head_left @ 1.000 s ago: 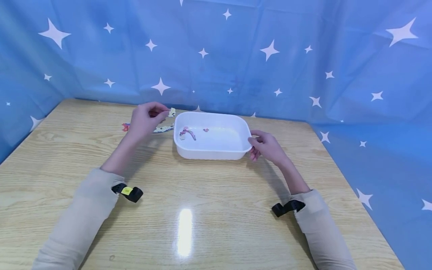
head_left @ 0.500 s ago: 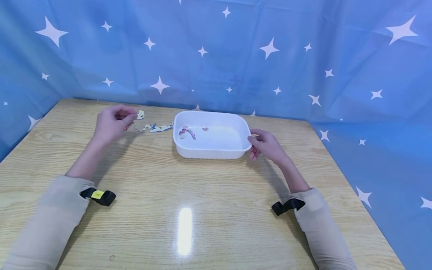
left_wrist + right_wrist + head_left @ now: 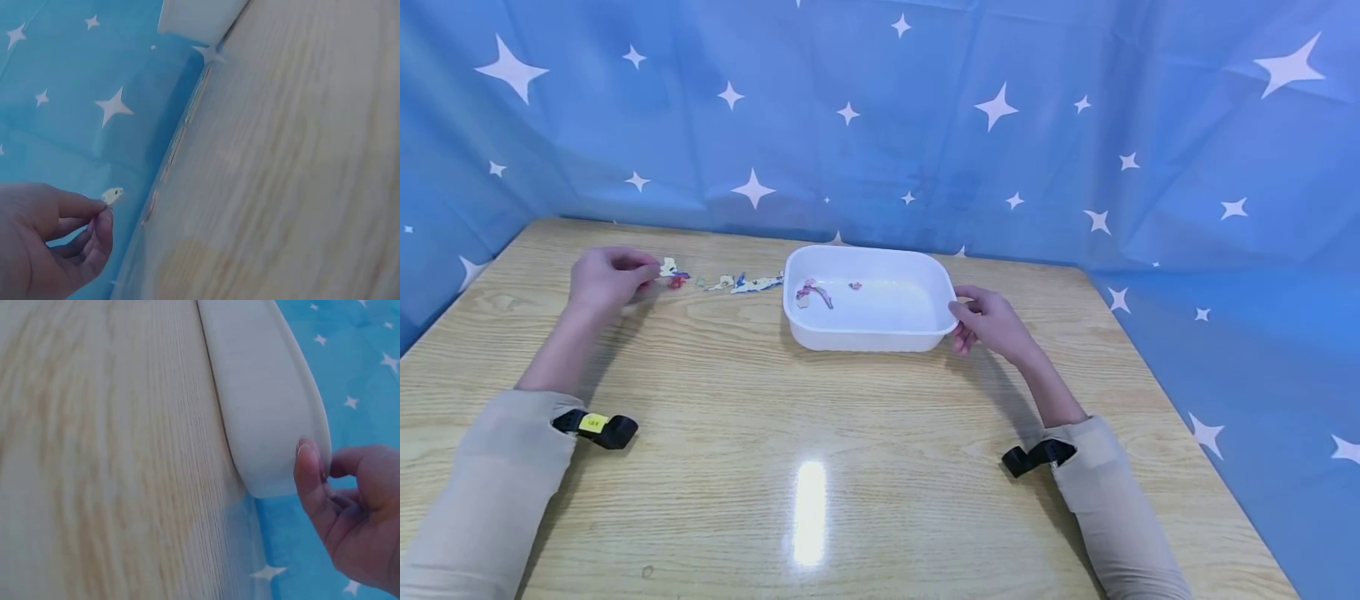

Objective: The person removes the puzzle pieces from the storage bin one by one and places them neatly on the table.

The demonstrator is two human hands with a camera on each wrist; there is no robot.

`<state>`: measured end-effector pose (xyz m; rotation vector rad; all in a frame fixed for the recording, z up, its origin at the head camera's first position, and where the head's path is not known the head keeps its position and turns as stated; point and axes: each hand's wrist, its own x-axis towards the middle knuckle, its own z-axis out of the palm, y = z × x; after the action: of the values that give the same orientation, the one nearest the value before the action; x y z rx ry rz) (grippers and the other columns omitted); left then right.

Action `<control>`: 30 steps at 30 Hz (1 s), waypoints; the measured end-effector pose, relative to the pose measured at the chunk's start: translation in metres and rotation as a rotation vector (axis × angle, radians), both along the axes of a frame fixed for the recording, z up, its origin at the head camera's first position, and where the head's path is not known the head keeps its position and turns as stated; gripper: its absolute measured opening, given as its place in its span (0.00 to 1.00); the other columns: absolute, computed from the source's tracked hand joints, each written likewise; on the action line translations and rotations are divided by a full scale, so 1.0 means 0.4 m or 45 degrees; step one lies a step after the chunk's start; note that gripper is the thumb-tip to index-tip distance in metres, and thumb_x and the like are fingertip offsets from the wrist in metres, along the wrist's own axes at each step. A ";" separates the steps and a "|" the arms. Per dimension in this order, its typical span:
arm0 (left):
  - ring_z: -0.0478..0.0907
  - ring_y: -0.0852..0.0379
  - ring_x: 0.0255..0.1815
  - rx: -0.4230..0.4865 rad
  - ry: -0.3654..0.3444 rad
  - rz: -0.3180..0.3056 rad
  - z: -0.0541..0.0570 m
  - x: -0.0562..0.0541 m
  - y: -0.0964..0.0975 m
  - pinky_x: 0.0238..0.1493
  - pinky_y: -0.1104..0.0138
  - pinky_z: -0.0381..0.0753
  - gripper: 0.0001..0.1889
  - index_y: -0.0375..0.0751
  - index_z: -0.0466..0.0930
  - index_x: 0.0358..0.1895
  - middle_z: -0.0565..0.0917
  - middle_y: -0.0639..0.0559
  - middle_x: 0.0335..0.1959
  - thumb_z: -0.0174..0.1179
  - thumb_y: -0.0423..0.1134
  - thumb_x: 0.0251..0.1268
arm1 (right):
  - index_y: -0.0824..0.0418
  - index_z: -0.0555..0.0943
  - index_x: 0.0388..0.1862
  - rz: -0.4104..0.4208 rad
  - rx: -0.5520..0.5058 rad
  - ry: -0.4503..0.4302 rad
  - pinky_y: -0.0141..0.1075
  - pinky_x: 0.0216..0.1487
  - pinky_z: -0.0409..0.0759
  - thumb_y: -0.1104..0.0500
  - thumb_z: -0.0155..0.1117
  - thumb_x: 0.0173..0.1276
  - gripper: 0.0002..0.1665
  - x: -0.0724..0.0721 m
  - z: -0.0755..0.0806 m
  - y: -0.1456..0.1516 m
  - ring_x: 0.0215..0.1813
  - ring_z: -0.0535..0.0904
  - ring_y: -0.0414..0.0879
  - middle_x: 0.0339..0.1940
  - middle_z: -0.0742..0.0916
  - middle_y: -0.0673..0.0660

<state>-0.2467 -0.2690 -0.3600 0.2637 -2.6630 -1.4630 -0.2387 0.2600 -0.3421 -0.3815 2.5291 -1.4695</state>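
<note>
Between thumb and forefinger my left hand (image 3: 610, 279) pinches a small pale cream flat piece with dark marks (image 3: 112, 195), held up at the back left of the table. Just beside it in the head view lies a red piece (image 3: 677, 282), and a row of several cream and blue flat pieces (image 3: 756, 285) runs from there toward the white plastic tub (image 3: 872, 342). My right hand (image 3: 992, 323) grips the tub's right end, thumb outside the wall and a finger over the rim (image 3: 322, 406). Inside the tub lie a pink curved piece (image 3: 822, 295) and a small pink piece (image 3: 855, 286).
The wooden table (image 3: 722, 433) ends at the back against a blue curtain with white stars (image 3: 880, 125). A black camera band (image 3: 597, 427) sits on my left sleeve, another camera band (image 3: 1041, 456) on the right one.
My left hand has moved left, away from the tub, carrying the cream piece along the row to near the red piece. The right hand stays on the tub's end.
</note>
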 end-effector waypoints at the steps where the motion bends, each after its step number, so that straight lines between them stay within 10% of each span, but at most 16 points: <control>1: 0.79 0.69 0.31 0.017 -0.010 0.010 -0.002 0.000 -0.006 0.35 0.74 0.82 0.17 0.30 0.81 0.56 0.80 0.66 0.29 0.60 0.40 0.73 | 0.71 0.65 0.73 -0.002 0.000 0.000 0.44 0.28 0.86 0.59 0.53 0.81 0.28 0.000 0.000 0.000 0.23 0.84 0.49 0.35 0.81 0.80; 30: 0.77 0.72 0.27 -0.036 -0.088 0.065 -0.019 0.009 -0.043 0.30 0.76 0.79 0.20 0.25 0.77 0.58 0.84 0.55 0.33 0.59 0.38 0.72 | 0.71 0.65 0.74 -0.002 0.010 -0.010 0.45 0.29 0.86 0.59 0.52 0.81 0.28 0.002 0.006 -0.001 0.23 0.83 0.49 0.33 0.81 0.78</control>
<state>-0.2430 -0.2862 -0.3674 0.3838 -2.7071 -1.4260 -0.2380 0.2596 -0.3396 -0.3718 2.5292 -1.4584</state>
